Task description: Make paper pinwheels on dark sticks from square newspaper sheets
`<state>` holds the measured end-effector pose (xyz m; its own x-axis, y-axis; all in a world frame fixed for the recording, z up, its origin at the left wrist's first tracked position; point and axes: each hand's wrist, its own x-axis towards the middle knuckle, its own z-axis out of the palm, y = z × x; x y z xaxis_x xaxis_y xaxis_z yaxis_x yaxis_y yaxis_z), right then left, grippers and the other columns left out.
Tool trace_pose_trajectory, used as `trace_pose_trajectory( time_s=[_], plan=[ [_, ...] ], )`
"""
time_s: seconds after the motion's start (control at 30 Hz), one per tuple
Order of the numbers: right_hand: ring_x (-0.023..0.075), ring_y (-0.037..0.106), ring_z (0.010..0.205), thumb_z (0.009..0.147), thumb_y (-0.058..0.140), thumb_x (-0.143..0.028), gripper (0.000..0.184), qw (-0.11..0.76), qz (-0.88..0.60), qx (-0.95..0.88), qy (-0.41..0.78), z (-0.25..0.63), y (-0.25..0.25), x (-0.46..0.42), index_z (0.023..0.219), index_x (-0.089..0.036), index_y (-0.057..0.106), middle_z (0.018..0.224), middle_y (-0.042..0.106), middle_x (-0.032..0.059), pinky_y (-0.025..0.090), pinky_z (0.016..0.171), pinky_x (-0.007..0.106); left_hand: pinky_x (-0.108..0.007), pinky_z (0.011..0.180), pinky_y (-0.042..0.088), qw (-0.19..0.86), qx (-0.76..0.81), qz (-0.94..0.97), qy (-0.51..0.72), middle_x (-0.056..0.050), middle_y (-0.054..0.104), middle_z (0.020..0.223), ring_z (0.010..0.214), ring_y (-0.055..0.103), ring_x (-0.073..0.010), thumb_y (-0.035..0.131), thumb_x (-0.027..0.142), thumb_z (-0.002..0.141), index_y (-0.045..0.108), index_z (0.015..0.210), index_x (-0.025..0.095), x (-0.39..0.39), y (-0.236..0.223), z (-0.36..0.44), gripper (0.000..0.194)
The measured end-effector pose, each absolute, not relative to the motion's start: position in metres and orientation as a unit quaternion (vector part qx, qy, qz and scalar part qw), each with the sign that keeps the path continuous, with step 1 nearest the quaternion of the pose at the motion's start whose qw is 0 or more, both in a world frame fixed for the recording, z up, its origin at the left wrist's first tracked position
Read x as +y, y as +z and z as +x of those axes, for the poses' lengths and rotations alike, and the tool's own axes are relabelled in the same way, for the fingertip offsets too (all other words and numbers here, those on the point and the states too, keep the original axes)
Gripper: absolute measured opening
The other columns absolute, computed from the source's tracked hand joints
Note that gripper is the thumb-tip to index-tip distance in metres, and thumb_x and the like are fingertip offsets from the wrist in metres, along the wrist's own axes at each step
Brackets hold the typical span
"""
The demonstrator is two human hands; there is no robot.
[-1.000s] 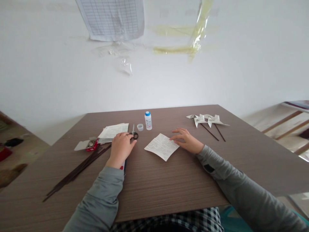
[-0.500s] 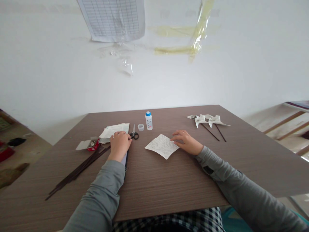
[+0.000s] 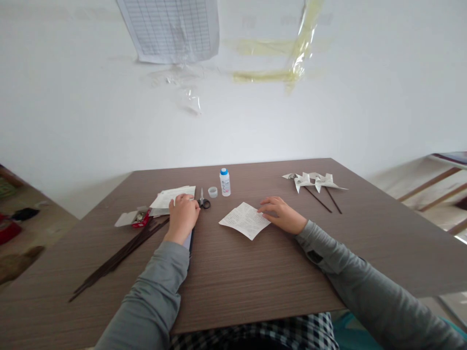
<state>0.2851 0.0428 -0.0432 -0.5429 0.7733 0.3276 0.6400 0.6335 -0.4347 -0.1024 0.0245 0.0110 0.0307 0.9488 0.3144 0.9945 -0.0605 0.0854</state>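
Note:
My left hand (image 3: 182, 216) is curled over the near end of a stack of paper sheets (image 3: 166, 198). Its thumb side meets one handle loop of the scissors (image 3: 206, 203); the other loop is partly hidden by the hand. Beneath this wrist lies a flat, dark-edged thing (image 3: 191, 242), mostly covered. My right hand (image 3: 282, 214) rests with fingers apart, fingertips on the right corner of a creased square of printed paper (image 3: 243, 221). That square lies on the table with a corner toward me.
Behind the paper stand a white glue bottle with a blue cap (image 3: 225, 183) and a small clear cup (image 3: 212, 192). Two paper pinwheels on brown sticks (image 3: 317, 183) lie at back right. On the left are brown sticks (image 3: 116, 255) and an opened red box (image 3: 139, 218).
My left hand has shifted slightly to the right, and the scissors have turned a little beside it. My right hand and the square paper have stayed put.

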Motion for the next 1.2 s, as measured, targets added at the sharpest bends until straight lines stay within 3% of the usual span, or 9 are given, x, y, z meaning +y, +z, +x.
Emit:
trace_pose_trajectory(
  time_s=[0.13,0.43,0.6,0.97,1.2],
  plan=[
    [0.0395,0.074,0.142,0.111,0.073,-0.030,0.025,0.252,-0.405,-0.869,0.134,0.285,-0.041,0.042,0.127,-0.030,0.093,0.144,0.082,0.0145,0.058,0.128,0.063,-0.070,0.127,0.051,0.081,-0.673,-0.715,-0.172,-0.016,0.081,0.144,0.146,0.064,-0.0438,0.066,0.016,0.100,0.083,0.081,0.025,0.024,0.010,-0.100,0.027],
    [0.0386,0.076,0.141,0.111,0.073,-0.028,0.025,0.263,-0.397,-0.869,0.132,0.285,-0.039,0.044,0.125,-0.030,0.093,0.143,0.083,0.0146,0.060,0.127,0.061,-0.065,0.133,0.050,0.087,-0.617,-0.738,-0.257,-0.016,0.078,0.142,0.147,0.066,-0.0421,0.069,0.016,0.102,0.078,0.084,0.024,0.010,0.016,-0.086,0.021],
    [0.0382,0.076,0.140,0.111,0.075,-0.028,0.023,0.265,-0.401,-0.866,0.137,0.284,-0.039,0.045,0.125,-0.031,0.093,0.142,0.083,0.0140,0.060,0.126,0.060,-0.071,0.139,0.043,0.059,-0.551,-0.774,-0.306,-0.015,0.078,0.144,0.157,0.060,-0.0421,0.070,0.015,0.104,0.077,0.089,0.025,-0.004,0.013,-0.060,0.019],
    [0.0336,0.080,0.131,0.111,0.072,-0.023,0.025,0.284,-0.382,-0.866,0.154,0.280,-0.038,0.042,0.125,-0.029,0.091,0.133,0.088,0.0126,0.061,0.123,0.056,-0.076,0.138,0.046,-0.023,-0.492,-0.820,-0.290,-0.015,0.077,0.151,0.157,0.063,-0.0402,0.072,0.010,0.103,0.079,0.093,0.024,-0.017,-0.010,-0.025,0.018],
    [0.0338,0.081,0.127,0.112,0.071,-0.024,0.023,0.268,-0.386,-0.871,0.147,0.275,-0.041,0.040,0.123,-0.028,0.091,0.131,0.088,0.0125,0.062,0.120,0.057,-0.074,0.139,0.045,-0.078,-0.500,-0.824,-0.255,-0.013,0.079,0.152,0.158,0.063,-0.0404,0.082,0.012,0.099,0.082,0.088,0.024,-0.018,-0.011,-0.018,0.016]
  ],
)
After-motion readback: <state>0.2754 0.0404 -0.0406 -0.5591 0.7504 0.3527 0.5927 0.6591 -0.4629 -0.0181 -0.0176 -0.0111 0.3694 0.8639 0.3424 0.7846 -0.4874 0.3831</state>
